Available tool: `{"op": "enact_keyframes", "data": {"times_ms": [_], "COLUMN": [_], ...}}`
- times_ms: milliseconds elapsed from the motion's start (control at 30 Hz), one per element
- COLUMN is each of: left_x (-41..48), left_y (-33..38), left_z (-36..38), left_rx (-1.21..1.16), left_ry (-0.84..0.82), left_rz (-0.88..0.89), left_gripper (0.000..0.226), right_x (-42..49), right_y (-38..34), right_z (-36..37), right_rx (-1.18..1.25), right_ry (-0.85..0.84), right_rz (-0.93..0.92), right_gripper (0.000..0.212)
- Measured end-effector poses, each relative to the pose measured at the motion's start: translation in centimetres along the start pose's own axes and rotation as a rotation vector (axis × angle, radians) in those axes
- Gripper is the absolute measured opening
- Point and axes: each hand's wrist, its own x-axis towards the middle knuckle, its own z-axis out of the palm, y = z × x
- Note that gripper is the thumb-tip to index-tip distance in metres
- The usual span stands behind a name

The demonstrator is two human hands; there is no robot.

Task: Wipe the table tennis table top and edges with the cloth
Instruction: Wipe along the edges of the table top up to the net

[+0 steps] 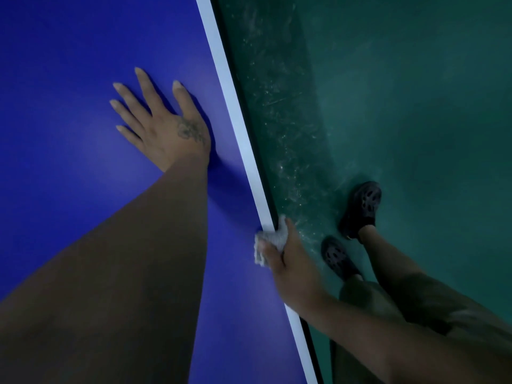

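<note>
Head view: the right hand (291,261) pinches a bunched cloth (270,242) over the table (83,65) edge, thumb on top. It looks soft, light and easily crumpled — best gripped wadded. The left hand (163,120) lies flat, fingers spread — bracing.

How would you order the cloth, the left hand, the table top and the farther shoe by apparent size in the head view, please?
1. table top
2. left hand
3. farther shoe and cloth: about alike; the right hand covers part of the cloth, so I leave them tied.
</note>
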Motion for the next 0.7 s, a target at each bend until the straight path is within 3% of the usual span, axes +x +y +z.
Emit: {"op": "enact_keyframes", "data": {"times_ms": [167, 300, 433, 500, 600, 633, 700], "left_x": [-0.4, -0.4, -0.5, -0.6, -0.5, -0.5, -0.5], "left_y": [0.0, -0.3, -0.4, -0.4, -0.4, -0.4, -0.3], "left_z": [0.0, 0.2, 0.1, 0.1, -0.1, -0.1, 0.0], "left_rx": [0.014, 0.017, 0.011, 0.012, 0.01, 0.011, 0.016], "left_ry": [0.026, 0.032, 0.025, 0.023, 0.016, 0.012, 0.008], "left_rz": [0.004, 0.002, -0.002, 0.002, -0.007, -0.009, -0.01], "left_gripper": [0.072, 0.072, 0.069, 0.068, 0.068, 0.068, 0.068], "right_x": [12.0, 18.2, 13.0, 9.1, 5.3, 4.9, 6.3], "right_y": [-9.5, -13.5, -10.2, -6.4, -3.4, -3.5, -5.2], "right_z": [0.4, 0.0, -0.3, -0.6, -0.5, -0.4, -0.2], "right_rx": [-0.143, -0.206, -0.151, -0.111, -0.14, -0.158, -0.137], "right_ry": [0.156, 0.156, 0.076, -0.031, -0.068, -0.043, 0.01], "right_rz": [-0.069, -0.064, -0.136, -0.071, 0.107, 0.119, 0.075], "right_gripper": [0.046, 0.05, 0.047, 0.046, 0.073, 0.072, 0.039]}}
